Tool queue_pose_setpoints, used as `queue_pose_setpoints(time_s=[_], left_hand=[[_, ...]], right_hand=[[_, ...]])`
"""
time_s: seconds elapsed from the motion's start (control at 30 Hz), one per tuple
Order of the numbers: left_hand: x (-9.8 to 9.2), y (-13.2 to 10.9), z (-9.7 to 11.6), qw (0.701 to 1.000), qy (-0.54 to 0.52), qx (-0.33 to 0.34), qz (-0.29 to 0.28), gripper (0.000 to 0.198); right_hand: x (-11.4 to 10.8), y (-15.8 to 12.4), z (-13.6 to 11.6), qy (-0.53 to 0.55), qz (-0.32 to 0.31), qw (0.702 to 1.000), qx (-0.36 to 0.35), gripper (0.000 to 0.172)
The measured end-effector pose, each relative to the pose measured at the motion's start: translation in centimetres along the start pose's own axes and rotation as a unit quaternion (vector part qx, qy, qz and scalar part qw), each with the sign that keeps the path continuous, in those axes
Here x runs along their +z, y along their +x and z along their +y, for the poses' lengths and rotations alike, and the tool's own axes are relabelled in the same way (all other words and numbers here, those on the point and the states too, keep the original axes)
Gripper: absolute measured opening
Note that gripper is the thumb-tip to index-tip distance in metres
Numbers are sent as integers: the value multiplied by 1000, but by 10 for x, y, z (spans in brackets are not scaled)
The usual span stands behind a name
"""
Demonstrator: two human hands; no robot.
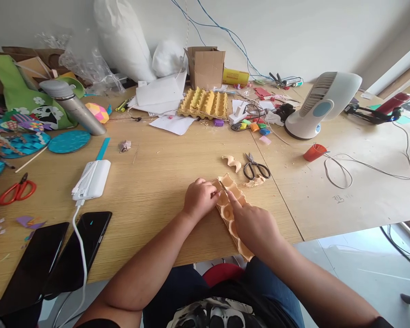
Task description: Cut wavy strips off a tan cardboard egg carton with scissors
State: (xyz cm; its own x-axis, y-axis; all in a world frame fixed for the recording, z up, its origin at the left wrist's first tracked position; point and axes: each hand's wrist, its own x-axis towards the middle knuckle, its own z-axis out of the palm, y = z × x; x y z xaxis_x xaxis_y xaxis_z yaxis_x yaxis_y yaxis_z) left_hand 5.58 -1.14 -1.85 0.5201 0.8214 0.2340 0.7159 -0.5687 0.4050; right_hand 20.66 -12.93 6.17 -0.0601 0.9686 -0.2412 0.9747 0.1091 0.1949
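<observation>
A strip of pale orange egg carton (227, 213) lies at the table's front edge, its cups facing up. My left hand (201, 199) grips the carton's far left corner with curled fingers. Closed around a small knife, my right hand (256, 225) rests over the carton; its index finger runs along the knife, and the handle is hidden in the palm. The thin dark blade (223, 186) touches the carton's far end, close to my left fingertips. Beyond it lie torn carton pieces (232, 162) and black-handled scissors (256, 168).
A yellow egg tray (203, 104) and a cardboard box (207, 66) stand at the back. To the right are a white fan (323, 105), a red cup (315, 152) and loose cables. On the left lie a power bank (93, 179), phones (80, 250) and red-handled pliers (17, 189).
</observation>
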Motion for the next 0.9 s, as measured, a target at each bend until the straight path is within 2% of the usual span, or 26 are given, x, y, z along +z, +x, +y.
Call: queue_pose_setpoints(time_s=[0.13, 0.33, 0.57, 0.77, 0.9], left_hand=[[1, 0, 1, 1000, -4, -6, 3, 22], [0, 1, -1, 1000, -1, 7, -6, 24], [1, 0, 1, 1000, -7, -6, 5, 22], [0, 1, 1, 1000, -1, 1, -4, 26], [1, 0, 1, 1000, -6, -7, 4, 21]], right_hand=[[-3, -13, 0, -6, -15, 1000, 3, 67], [3, 3, -2, 14, 13, 1000, 10, 72], [-2, -14, 0, -3, -16, 1000, 5, 71], [2, 5, -3, 3, -1, 1000, 9, 77], [-1, -6, 0, 4, -12, 1000, 1, 71]])
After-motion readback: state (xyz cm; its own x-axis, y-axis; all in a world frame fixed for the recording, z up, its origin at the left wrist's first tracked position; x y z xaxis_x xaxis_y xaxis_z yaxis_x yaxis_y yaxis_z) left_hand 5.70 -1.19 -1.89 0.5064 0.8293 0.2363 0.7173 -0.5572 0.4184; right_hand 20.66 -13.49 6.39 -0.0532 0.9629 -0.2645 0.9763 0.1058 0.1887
